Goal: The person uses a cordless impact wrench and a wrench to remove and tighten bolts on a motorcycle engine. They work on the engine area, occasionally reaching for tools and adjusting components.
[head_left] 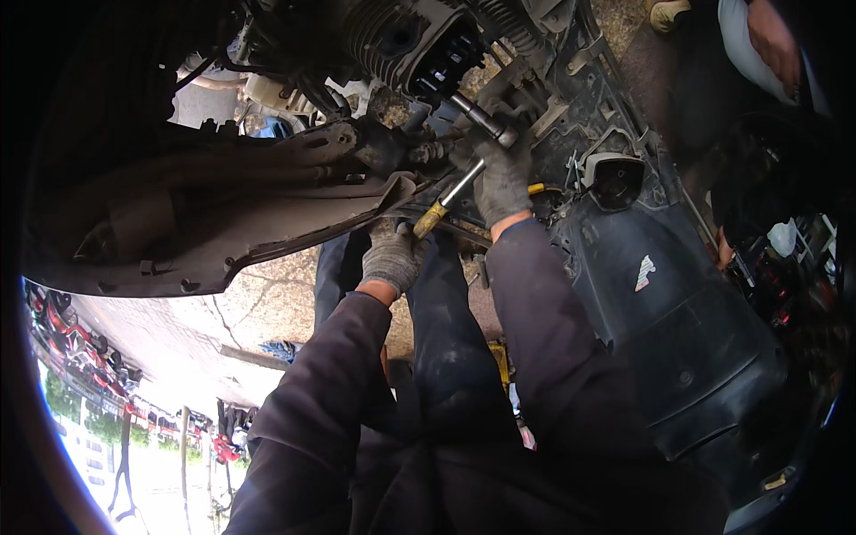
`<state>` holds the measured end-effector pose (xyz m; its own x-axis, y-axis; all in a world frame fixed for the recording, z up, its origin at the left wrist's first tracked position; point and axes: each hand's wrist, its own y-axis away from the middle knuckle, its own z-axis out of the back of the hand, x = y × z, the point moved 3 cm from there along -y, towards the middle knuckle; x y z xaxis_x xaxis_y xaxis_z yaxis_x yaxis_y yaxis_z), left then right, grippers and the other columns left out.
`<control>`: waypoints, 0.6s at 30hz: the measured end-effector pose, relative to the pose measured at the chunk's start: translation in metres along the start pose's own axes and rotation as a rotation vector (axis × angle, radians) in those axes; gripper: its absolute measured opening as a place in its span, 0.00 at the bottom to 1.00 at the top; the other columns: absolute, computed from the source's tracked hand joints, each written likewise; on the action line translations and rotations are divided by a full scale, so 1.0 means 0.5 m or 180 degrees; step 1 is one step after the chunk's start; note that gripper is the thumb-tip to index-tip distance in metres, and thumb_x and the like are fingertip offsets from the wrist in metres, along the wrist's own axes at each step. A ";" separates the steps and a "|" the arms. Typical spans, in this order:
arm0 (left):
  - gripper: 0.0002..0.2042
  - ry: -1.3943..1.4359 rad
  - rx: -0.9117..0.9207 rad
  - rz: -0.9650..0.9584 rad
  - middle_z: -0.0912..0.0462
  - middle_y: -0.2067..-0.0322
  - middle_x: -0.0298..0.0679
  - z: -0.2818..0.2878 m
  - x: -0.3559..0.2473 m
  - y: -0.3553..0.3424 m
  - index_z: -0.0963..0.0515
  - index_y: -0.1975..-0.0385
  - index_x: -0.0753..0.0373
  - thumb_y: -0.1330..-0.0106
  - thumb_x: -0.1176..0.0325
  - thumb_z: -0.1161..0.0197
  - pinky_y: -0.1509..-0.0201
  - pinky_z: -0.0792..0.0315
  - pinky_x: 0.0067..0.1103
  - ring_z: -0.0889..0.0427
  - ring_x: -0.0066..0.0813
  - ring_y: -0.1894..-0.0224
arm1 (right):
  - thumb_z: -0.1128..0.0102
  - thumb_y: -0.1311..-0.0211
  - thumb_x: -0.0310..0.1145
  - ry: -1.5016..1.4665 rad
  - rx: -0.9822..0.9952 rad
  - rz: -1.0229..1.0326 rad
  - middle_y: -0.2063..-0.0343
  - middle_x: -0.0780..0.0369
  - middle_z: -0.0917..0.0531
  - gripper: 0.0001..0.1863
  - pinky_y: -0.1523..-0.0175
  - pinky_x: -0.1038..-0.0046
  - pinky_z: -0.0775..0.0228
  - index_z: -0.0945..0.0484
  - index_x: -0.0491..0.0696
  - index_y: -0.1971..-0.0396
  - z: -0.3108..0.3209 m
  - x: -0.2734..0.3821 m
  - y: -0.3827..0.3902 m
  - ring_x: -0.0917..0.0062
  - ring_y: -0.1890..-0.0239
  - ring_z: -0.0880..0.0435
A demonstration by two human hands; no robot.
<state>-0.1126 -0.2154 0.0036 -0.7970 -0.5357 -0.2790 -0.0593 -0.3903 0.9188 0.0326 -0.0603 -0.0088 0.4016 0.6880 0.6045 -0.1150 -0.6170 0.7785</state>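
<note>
My left hand [390,257], in a grey knit glove, is closed around the yellow grip of a socket wrench [460,185]. The wrench's shiny shaft slants up and right to its head. My right hand [505,178], also gloved, is closed around that head; its fingertips are partly hidden. From the head a metal extension bar [474,112] points up and left into the open end of a finned engine cylinder [439,61], among dark valve parts. The bar's far tip is hard to make out there.
A long brown body panel [223,209] juts in from the left, close to my left hand. To the right are a black mirror-like housing [615,181] and a dark plastic fairing [669,312]. Another person's hand [774,40] shows at upper right. Red motorcycles [80,343] stand at far left.
</note>
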 end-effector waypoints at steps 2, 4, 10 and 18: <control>0.24 0.0067 0.0174 0.0068 0.17 0.67 0.50 0.016 0.006 0.005 0.32 0.46 0.61 0.35 0.51 0.42 0.59 0.27 0.44 0.19 0.54 0.61 | 0.30 0.47 0.35 -0.0274 0.0080 -0.0288 0.69 0.65 0.21 0.21 0.64 0.64 0.24 0.28 0.52 0.54 -0.002 -0.015 0.013 0.73 0.71 0.20; 0.28 0.0193 0.0114 -0.0012 0.16 0.65 0.49 0.037 0.015 0.032 0.34 0.43 0.60 0.36 0.49 0.41 0.57 0.27 0.42 0.19 0.52 0.59 | 0.30 0.47 0.34 -0.0534 0.0060 -0.0509 0.75 0.66 0.25 0.18 0.70 0.65 0.27 0.29 0.53 0.59 -0.005 -0.024 0.019 0.75 0.77 0.23; 0.19 0.2084 -0.0561 -0.0532 0.20 0.51 0.43 0.146 0.070 0.126 0.31 0.43 0.69 0.34 0.73 0.40 0.42 0.29 0.23 0.22 0.30 0.49 | 0.38 0.40 0.33 0.0013 -0.0468 -0.0611 0.83 0.68 0.34 0.11 0.80 0.73 0.38 0.33 0.52 0.71 -0.018 -0.011 0.028 0.79 0.82 0.30; 0.14 0.2146 -0.2070 -0.1671 0.18 0.68 0.44 0.398 0.032 0.316 0.26 0.52 0.71 0.30 0.67 0.44 0.62 0.24 0.22 0.20 0.27 0.68 | 0.50 0.34 0.30 -0.1671 -0.0288 -0.1202 0.85 0.68 0.35 0.04 0.80 0.75 0.39 0.33 0.53 0.71 -0.066 0.027 0.060 0.81 0.84 0.33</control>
<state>-0.2542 -0.1365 0.2000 -0.2572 -0.4101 -0.8750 0.1921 -0.9091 0.3696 0.0045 -0.0570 0.0285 0.8170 0.5589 0.1417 0.0540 -0.3189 0.9462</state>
